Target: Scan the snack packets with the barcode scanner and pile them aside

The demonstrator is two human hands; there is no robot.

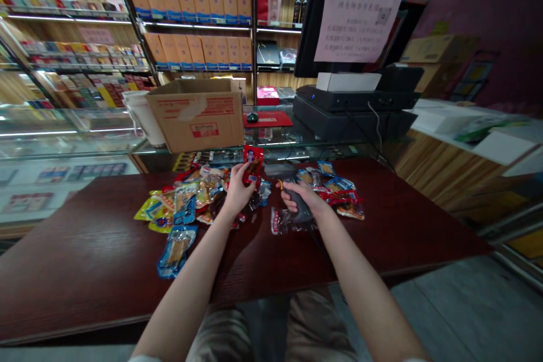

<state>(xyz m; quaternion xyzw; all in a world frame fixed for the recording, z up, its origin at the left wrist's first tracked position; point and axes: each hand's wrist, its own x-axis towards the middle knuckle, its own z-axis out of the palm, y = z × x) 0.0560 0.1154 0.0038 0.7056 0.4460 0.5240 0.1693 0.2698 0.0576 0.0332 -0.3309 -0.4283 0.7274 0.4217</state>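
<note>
trousered knees (pixel 314 328) below the bench (pixel 85 271), and the left hand (pixel 240 189) pinches a red snack packet (pixel 253 165), apart from the right hand (pixel 303 195) clamped on a barcode scanner (pixel 303 212); one slip could scatter the loose packets (pixel 182 203).

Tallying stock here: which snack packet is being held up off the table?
The red packet, gripped in the left hand; the others lie on the dark table.

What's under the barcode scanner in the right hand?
A clear snack packet with a red label lies on the dark red tabletop, below the barcode scanner in the right hand. The scanner hides the packet's right part.
</note>
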